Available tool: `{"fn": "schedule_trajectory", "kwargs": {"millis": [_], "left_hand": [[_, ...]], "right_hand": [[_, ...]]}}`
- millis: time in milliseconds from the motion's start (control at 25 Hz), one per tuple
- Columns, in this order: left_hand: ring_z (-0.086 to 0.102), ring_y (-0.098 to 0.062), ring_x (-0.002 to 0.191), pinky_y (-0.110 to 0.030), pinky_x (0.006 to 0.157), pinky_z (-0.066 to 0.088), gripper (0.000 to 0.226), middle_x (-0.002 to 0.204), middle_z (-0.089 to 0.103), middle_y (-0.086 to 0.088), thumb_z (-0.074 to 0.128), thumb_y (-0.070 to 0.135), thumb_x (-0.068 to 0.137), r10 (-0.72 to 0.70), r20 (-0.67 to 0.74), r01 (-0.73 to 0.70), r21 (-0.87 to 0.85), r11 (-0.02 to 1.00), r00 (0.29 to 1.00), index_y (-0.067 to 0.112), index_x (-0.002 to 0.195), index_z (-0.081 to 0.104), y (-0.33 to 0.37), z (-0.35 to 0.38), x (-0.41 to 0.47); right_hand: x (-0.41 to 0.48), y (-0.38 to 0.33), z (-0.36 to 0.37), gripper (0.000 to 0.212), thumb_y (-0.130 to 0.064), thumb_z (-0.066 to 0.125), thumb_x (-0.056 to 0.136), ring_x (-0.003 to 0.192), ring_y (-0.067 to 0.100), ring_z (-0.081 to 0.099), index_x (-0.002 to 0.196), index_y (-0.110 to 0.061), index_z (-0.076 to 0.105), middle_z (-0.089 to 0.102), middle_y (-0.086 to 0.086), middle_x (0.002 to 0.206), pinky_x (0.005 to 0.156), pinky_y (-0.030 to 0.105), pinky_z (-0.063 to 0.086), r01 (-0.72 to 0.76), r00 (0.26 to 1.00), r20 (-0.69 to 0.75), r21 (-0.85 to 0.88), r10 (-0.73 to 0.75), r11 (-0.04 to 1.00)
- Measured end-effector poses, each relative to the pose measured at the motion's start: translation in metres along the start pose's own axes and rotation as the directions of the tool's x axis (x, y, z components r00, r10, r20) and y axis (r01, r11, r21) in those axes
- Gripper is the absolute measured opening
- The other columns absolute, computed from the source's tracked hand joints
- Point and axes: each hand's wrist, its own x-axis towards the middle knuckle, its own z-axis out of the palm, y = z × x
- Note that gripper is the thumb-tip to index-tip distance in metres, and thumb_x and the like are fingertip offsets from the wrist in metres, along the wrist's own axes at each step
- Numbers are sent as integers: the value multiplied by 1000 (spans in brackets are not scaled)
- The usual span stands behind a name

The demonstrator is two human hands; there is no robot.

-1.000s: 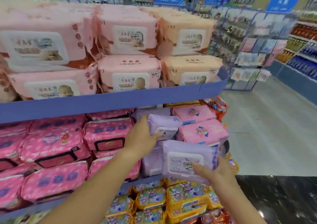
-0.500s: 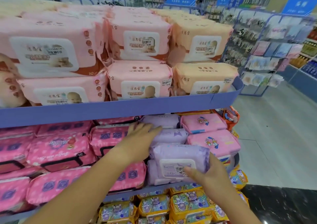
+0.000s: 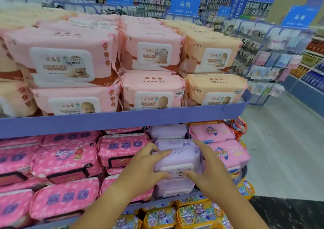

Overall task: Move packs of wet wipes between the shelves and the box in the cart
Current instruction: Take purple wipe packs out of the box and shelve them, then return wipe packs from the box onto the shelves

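While at shelf front (image 3: 166,200), lilac pack (image 3: 177,158)

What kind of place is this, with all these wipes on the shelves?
Most likely a supermarket or discount shop: blue shelves stacked with wipes packs bearing price stickers, blue signs hanging overhead, and more stocked racks across the aisle.

Left hand (image 3: 143,171) and right hand (image 3: 213,174) are bare (forearms (image 3: 107,204) too).

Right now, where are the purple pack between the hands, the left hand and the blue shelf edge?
purple pack (image 3: 180,160), head view, top face.
left hand (image 3: 145,167), head view, its back.
blue shelf edge (image 3: 122,121), head view, front lip.
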Motion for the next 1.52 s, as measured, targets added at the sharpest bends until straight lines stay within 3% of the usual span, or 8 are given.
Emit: {"fn": "schedule_trajectory", "kwargs": {"millis": [200,320,600,760,880,1040,1360,1520], "left_hand": [[56,-24,119,-38,95,55,64,136,52,1,78,39,82,91,0,-83,391,917,996,37,142,56,-11,32,4],[66,-27,108,-38,84,60,70,130,61,-3,90,35,69,15,-22,-5,418,908,1000,32,133,64,-7,49,3],[58,-28,123,-42,97,55,64,139,54,-3,80,38,82,-5,-64,27,348,937,998,27,142,58,2,52,1],[27,-3,141,-22,115,25,61,153,32,14,65,42,93,-134,-174,153,99,983,976,30,150,45,20,48,-12],[30,7,135,-22,114,28,60,149,35,23,64,43,95,-341,-268,310,-154,938,901,34,150,42,33,41,-30],[31,-1,145,-30,116,29,64,159,32,22,56,54,97,-609,-266,472,-432,769,747,40,155,33,34,23,-90],[43,-14,141,-33,102,38,57,152,44,13,52,56,94,-843,-312,387,-781,491,438,39,149,43,-2,-62,-263],[42,-11,141,-31,107,36,75,151,45,13,54,63,83,-873,-375,345,-811,472,313,34,150,44,-18,-106,-392]], "right_hand": [[9,32,19,66,-48,91,59,113,26,48,114,-17,73,61,8,122,91,47,56,192,967,-27,-586,-255,787],[4,49,30,66,-48,90,62,109,27,52,115,-12,72,67,5,112,100,46,45,211,954,-29,-642,-299,737],[11,51,21,61,-41,92,60,104,28,67,109,-10,74,73,4,108,112,42,29,271,932,-2,-660,-362,701],[6,41,18,42,-41,61,86,111,25,61,116,-13,70,69,3,117,114,39,30,292,942,-21,-439,-335,850],[-2,22,26,38,-38,56,96,117,10,52,127,-20,65,61,-9,125,104,27,37,207,977,-20,-106,-211,972],[-14,-8,47,41,-36,58,99,122,2,46,138,-26,56,52,-16,133,97,23,40,40,994,89,189,-58,981],[-74,-118,133,38,-41,50,102,128,5,46,139,-35,51,50,-15,141,104,27,36,-26,944,318,346,-92,938],[-141,-209,213,40,-34,49,104,121,4,47,142,-23,51,50,-13,132,95,18,35,-76,878,462,397,-127,915]]}}
